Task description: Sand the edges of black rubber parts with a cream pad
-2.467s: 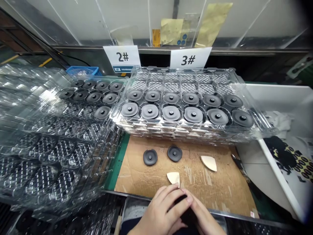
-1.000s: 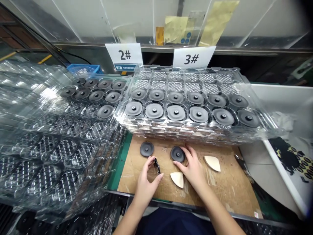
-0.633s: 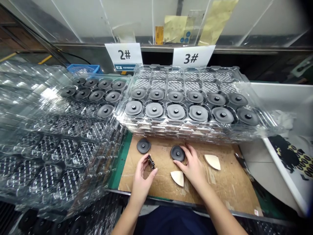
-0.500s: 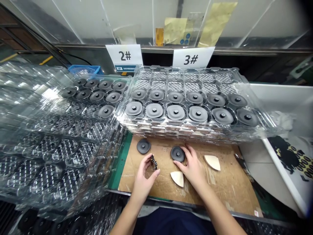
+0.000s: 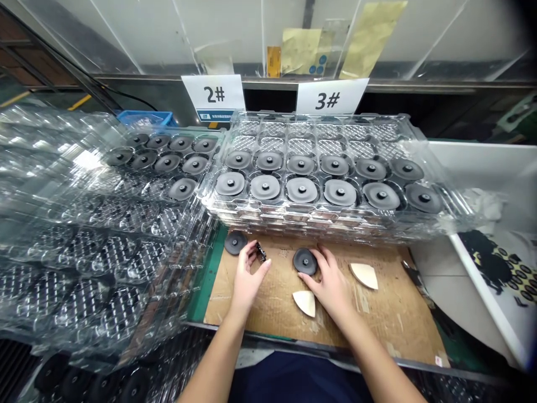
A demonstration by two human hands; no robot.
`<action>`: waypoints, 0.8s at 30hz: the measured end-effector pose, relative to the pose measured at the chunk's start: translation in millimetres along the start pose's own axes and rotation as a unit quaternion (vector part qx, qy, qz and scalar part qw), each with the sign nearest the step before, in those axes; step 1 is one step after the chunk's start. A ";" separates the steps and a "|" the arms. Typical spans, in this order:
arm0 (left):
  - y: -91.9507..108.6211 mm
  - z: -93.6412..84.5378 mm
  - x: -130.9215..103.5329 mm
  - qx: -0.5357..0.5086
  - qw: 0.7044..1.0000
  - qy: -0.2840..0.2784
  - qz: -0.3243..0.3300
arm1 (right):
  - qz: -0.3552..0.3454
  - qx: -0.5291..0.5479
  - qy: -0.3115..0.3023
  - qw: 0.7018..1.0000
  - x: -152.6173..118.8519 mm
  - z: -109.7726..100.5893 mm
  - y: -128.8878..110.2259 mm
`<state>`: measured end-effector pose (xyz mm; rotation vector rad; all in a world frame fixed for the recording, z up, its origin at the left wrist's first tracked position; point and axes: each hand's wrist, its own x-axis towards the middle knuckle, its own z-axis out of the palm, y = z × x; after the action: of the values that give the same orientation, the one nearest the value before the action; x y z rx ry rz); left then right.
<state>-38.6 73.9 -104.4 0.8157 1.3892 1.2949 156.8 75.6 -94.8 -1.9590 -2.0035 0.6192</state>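
Note:
My left hand [image 5: 248, 278] holds a small black plastic part [image 5: 260, 252] on edge between fingers and thumb. Just beyond its fingertips lies a round black disc [image 5: 235, 242] with a small central hub, at the left edge of the cardboard [image 5: 268, 319]. I cannot tell whether the fingers touch that disc. My right hand [image 5: 331, 282] grips the right side of a second black disc [image 5: 305, 261], thumb at its lower edge and fingers along its far edge. This disc rests hub-up on the cardboard. A pale wedge-shaped piece [image 5: 305, 303] lies just below it.
Another pale wedge [image 5: 364, 276] lies right of my right hand. Stacked clear trays [image 5: 293, 215] with rows of black discs stand behind the cardboard. More clear trays [image 5: 96, 218] fill the left side. At right, a white bin [image 5: 482, 285] holds black pieces and yellowish rings.
My left hand has moved away from me and slightly left with the small black part. The left disc has shifted left and away. My right hand and its disc have stayed almost in place.

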 end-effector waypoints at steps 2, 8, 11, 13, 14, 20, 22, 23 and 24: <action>6.3 -6.5 -2.1 -0.029 1.000 0.002 -0.011 | -0.002 0.001 0.000 1.000 0.2 -0.5 1.5; 13.2 -38.4 -43.7 -0.173 0.977 -0.077 -0.098 | -0.021 0.020 -0.013 1.000 3.1 -13.6 -14.6; -1.4 -53.7 -63.6 -0.259 0.953 -0.088 -0.134 | -0.076 0.026 -0.057 0.995 12.3 -14.4 -45.0; -12.0 -60.8 -68.1 -0.310 0.936 -0.086 -0.142 | -0.108 0.025 -0.086 0.990 22.2 -7.2 -66.7; -16.1 -63.3 -68.1 -0.333 0.928 -0.086 -0.143 | -0.117 0.022 -0.095 0.988 27.5 -1.7 -75.9; -20.4 -65.7 -60.8 -0.410 0.893 -0.115 -0.148 | -0.131 0.025 -0.122 0.983 43.5 11.6 -97.5; -19.8 -65.1 -60.7 -0.425 0.885 -0.119 -0.147 | -0.146 0.052 -0.130 0.979 37.0 -8.7 -97.6; -19.9 -65.0 -60.8 -0.431 0.882 -0.119 -0.147 | -0.156 0.068 -0.138 0.976 30.9 -23.9 -96.8; -20.3 -65.0 -60.9 -0.434 0.880 -0.121 -0.149 | -0.168 0.087 -0.147 0.971 22.9 -41.1 -95.2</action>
<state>-82.6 -5.3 -117.0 0.1202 0.5760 1.3285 91.8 103.6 -15.6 -1.4495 -2.2920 1.0029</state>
